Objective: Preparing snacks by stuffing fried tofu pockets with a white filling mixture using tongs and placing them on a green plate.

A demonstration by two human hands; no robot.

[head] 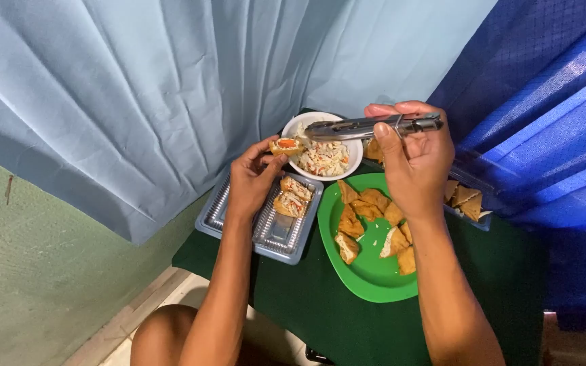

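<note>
A: Report the left hand (251,181).

B: Its grip pinches a filled tofu piece (286,146) at the rim of the white bowl (300,123) of shredded vegetable filling.

A: The right hand (415,159)?

B: Its grip is pressed around metal tongs (367,127), whose tips lie over the bowl.

A: Surroundings?

B: On the green-covered counter (320,312), a clear plastic tray (220,203) holds two filled pieces; a green plate (374,274) carries fried tofu.

Soft, even daylight glows through the pale blue curtain (171,88), hardly a shadow on the green plate (367,271), a glint of glare along the metal tongs (367,126), the darker blue tarp (544,115) bright at right, edges perhaps slightly bowed, everything fairly sharp.
</note>
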